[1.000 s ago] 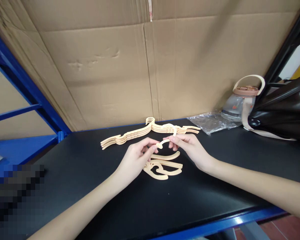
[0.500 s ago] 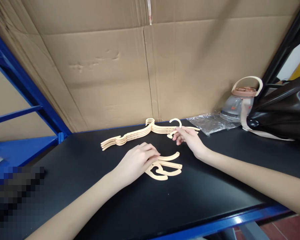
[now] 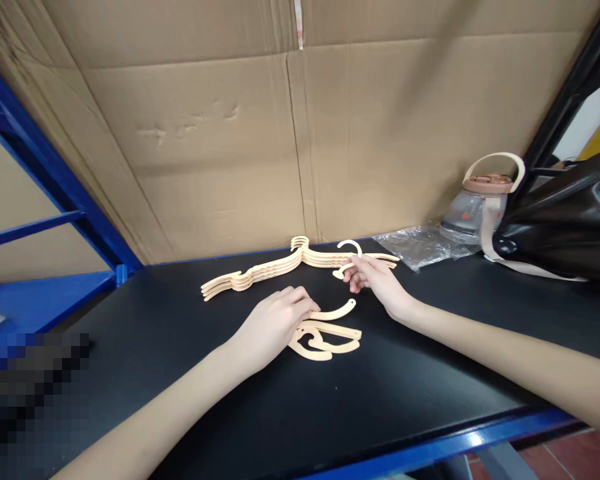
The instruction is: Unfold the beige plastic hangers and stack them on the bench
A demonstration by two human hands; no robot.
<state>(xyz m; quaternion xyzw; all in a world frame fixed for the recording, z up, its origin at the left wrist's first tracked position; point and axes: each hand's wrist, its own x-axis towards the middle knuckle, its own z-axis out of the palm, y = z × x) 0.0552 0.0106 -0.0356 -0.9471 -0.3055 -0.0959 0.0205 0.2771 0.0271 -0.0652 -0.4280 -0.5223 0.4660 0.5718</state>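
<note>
Between the thumb and fingers of my right hand (image 3: 377, 279) is a cream plastic hanger hook (image 3: 351, 245), raised just above the table with its curve upward. My left hand (image 3: 277, 327), closed and low over the tabletop, grips a curved cream hanger arm (image 3: 337, 312); its left end is hidden under my fingers. Beside that hand, more loose hanger pieces (image 3: 325, 353) lie overlapping, partly covered by it. Behind both hands rests a stack of several assembled cream hangers (image 3: 275, 268), their hooks lined up toward the cardboard.
A black tabletop (image 3: 380, 400) with a blue edge lies below. Cardboard (image 3: 205, 147) walls off the back. At right are a crumpled clear plastic bag (image 3: 415, 245), a strapped water bottle (image 3: 473, 210) and a black bag (image 3: 570, 213). Blue frame posts (image 3: 65, 180) stand left.
The curved hanger arm and loose pieces by my left hand have shifted slightly left. The hook in my right hand has dipped and moved slightly left.
</note>
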